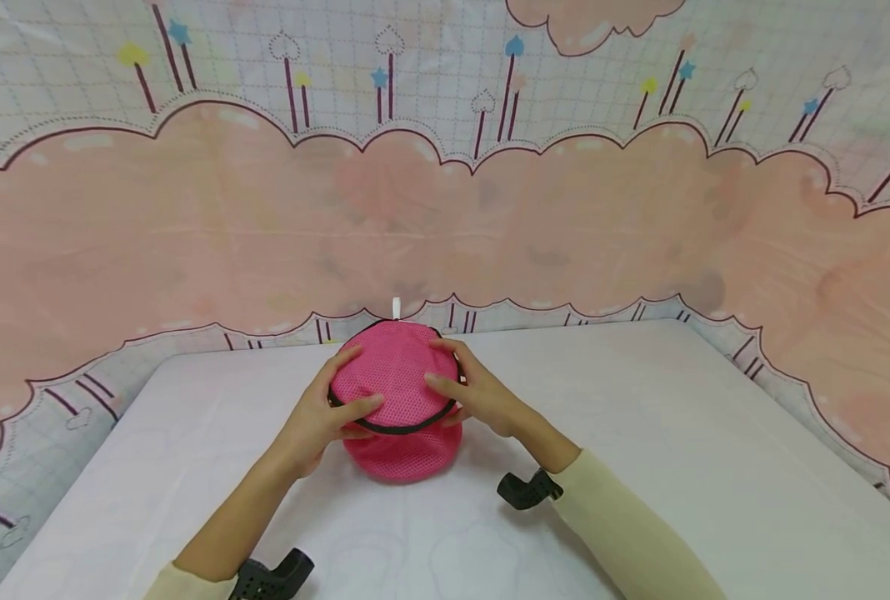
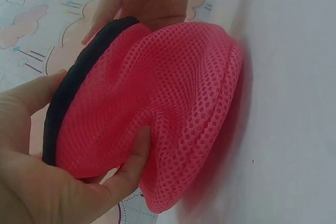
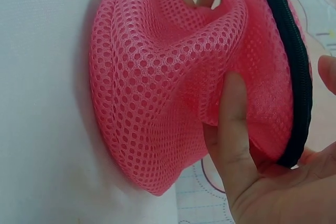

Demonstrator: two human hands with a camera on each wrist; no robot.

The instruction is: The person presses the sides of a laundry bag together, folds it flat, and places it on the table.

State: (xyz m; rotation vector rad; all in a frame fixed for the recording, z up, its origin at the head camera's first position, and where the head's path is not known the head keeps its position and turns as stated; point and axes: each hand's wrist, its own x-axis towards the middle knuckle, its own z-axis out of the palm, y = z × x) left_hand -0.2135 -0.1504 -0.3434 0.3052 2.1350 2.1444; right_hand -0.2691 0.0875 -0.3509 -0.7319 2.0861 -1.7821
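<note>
A round pink mesh laundry bag [image 1: 398,371] with a black zippered rim stands on the white table, its lower side touching the surface. My left hand [image 1: 312,427] grips its left side, thumb over the rim and fingers round the edge. On the opposite side, my right hand [image 1: 486,400] holds the bag with curled fingers. In the left wrist view, the mesh wall [image 2: 173,77] is creased and dented near a fingertip. The right wrist view shows zipper teeth along the black band [image 3: 294,61], which looks closed where visible. A small white tag [image 1: 396,308] sticks up at the back.
The white tabletop [image 1: 640,433] spreads to both sides of the bag. Behind it hangs a patterned cloth backdrop [image 1: 565,225] in peach and white. Black wrist mounts [image 1: 523,490] sit on both forearms, close above the table.
</note>
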